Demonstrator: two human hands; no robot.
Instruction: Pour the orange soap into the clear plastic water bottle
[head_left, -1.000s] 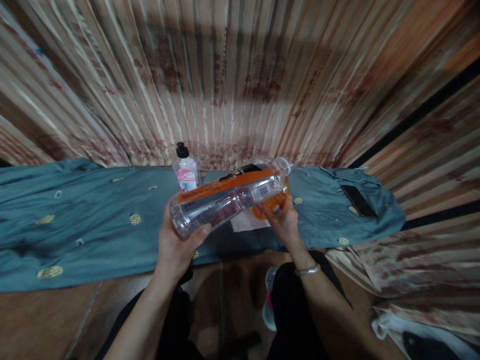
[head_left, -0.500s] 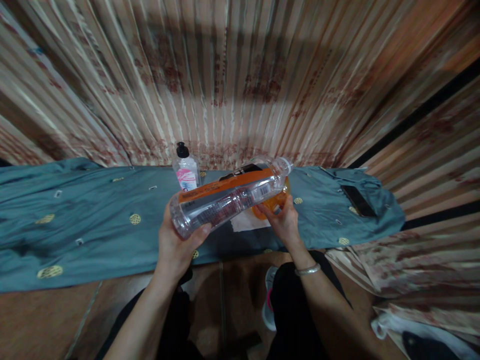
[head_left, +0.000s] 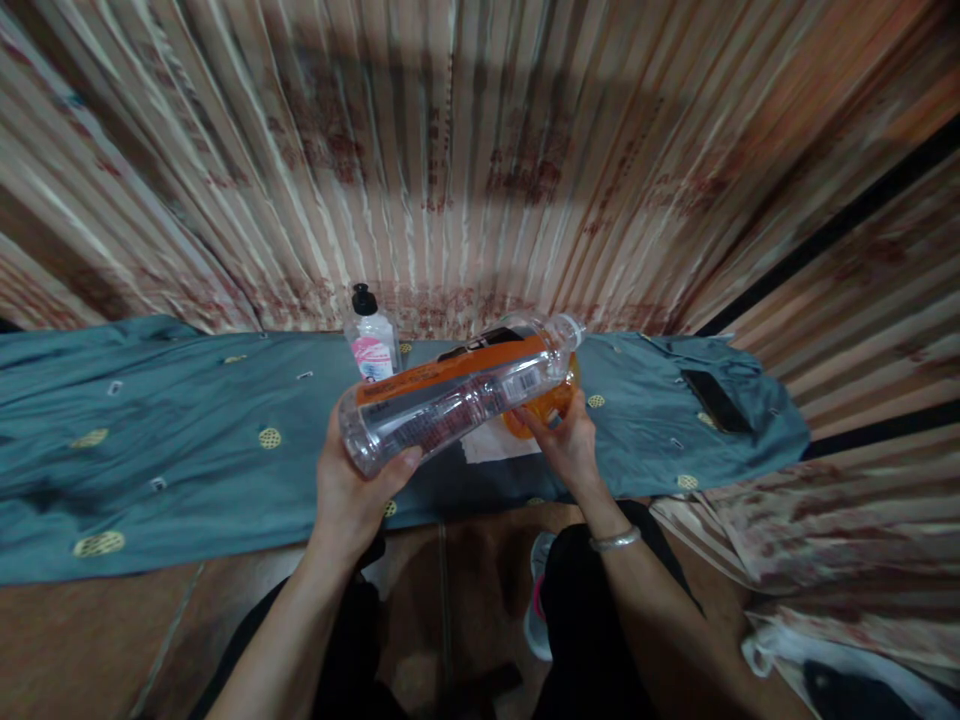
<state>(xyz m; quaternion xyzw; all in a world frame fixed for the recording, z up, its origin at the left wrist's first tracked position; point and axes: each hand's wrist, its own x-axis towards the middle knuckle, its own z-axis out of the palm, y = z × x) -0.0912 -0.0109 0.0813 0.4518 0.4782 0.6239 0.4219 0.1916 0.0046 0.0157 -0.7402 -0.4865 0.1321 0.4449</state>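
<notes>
A large clear plastic bottle (head_left: pixel 457 395) with an orange and black label lies tilted across the view, its neck up to the right. My left hand (head_left: pixel 356 480) is wrapped round its base. Under the neck end, my right hand (head_left: pixel 566 435) grips an orange see-through container (head_left: pixel 541 408), which the clear bottle partly hides. A white sheet (head_left: pixel 495 445) lies on the teal cloth below them. Behind the bottle's base stands a pump bottle (head_left: pixel 373 340) with a black top and a pink and white label.
Teal cloth (head_left: pixel 187 430) with yellow patterns covers the long surface. A dark phone (head_left: pixel 716 402) lies at its right. Pleated curtains (head_left: pixel 465 150) hang behind and at the right, where dark bars (head_left: pixel 840 235) cross. A white bag (head_left: pixel 795 645) is at the lower right.
</notes>
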